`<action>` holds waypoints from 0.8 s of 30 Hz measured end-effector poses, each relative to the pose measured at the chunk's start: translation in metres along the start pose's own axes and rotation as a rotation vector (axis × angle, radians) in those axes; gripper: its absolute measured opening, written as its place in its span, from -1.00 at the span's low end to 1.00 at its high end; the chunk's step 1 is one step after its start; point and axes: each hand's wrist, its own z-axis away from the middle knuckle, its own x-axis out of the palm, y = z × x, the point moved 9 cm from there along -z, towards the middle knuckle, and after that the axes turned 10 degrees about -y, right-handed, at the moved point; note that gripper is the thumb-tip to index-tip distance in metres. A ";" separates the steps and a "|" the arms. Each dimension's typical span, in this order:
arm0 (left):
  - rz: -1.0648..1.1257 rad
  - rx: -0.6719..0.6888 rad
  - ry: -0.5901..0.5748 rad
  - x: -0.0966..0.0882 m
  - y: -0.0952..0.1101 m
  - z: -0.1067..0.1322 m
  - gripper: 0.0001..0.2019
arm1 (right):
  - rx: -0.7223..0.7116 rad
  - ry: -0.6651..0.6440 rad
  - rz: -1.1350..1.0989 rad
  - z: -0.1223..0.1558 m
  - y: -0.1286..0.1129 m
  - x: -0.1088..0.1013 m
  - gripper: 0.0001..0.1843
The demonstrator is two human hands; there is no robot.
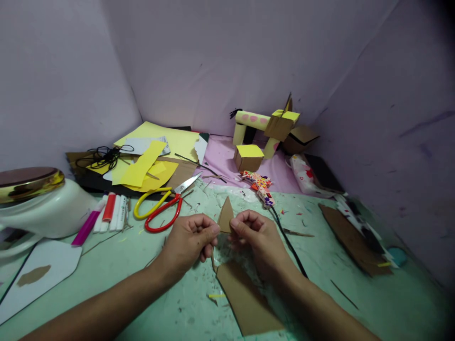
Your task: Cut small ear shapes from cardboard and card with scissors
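Scissors (183, 186) and cardboard sheet (246, 299) near cardboard triangle (225, 217) in 2 hands (188, 241)

Small brown cardboard piece (225, 219), roughly triangular, plain surface, cut edges. Sits between left hand (195, 237) and right hand (251, 232), at their fingertips. Narrow pointed end uppermost, rising beyond both thumbs and pointing away from hands; sides spread toward broader lower end. Broad face turned toward wearer. Lower left corner at left thumb and fingertips; lower right edge pinched under right thumb, which hides part of it. Bottom edge runs across short gap between two thumbs.
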 end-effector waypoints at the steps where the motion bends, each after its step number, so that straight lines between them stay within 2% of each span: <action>1: 0.001 0.003 0.001 0.000 0.000 0.000 -0.79 | 0.006 0.005 -0.029 0.000 0.001 0.001 -0.66; 5: 0.010 0.012 -0.001 0.000 0.000 0.000 -0.79 | 0.030 0.021 -0.124 0.001 0.006 0.004 -0.53; 9: 0.049 -0.010 -0.047 0.003 -0.005 -0.002 -0.75 | 0.039 -0.028 -0.128 0.001 0.007 0.010 -0.66; 15: 0.144 -0.055 -0.114 0.005 -0.014 -0.005 -0.70 | 0.001 0.002 -0.031 0.001 0.001 0.002 -0.72; 19: -0.011 -0.078 -0.139 0.005 -0.012 -0.004 -0.65 | 0.003 -0.002 0.047 0.002 -0.003 0.004 -0.79; 24: -0.128 -0.081 -0.122 0.006 -0.004 -0.002 -0.73 | 0.058 0.013 0.033 0.004 0.000 0.007 -0.75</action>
